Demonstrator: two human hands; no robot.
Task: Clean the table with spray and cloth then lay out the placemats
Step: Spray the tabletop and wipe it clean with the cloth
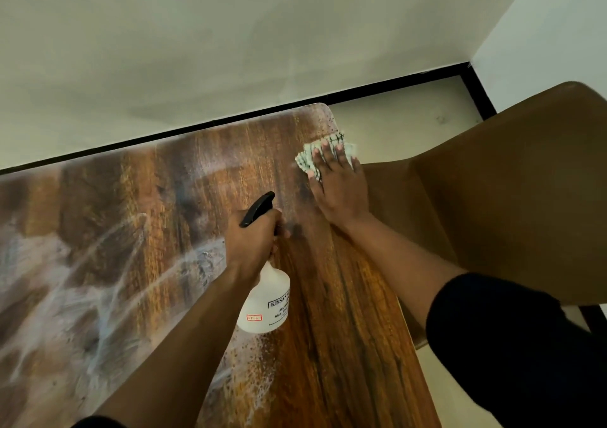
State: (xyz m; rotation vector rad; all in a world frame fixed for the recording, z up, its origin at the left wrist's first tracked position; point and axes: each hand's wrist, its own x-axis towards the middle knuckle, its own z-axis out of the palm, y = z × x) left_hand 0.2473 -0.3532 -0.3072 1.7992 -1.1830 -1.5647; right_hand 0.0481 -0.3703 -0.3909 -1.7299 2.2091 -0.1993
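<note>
Your left hand (254,240) is clenched round the neck of the spray bottle (266,303), with its black trigger head (258,208) poking out above your knuckles. The bottle is white with a printed label, tilted, held over the middle of the tabletop (345,345) toward its right edge; can't tell if its base touches the wood.

Your right hand (338,184) lies flat, fingers straight and spread, pressing the cloth (310,158) onto the tabletop right at the far right corner. The cloth is a pale checked rag, bunched under your fingertips and sticking out past them, partly overhanging the right edge.

Wet streaks and foamy smears cover the left and middle of the tabletop; the near right strip looks darker and glossy. A brown chair (509,197) sits just beside the right edge. Dark sleeve (512,345) on your right arm.
</note>
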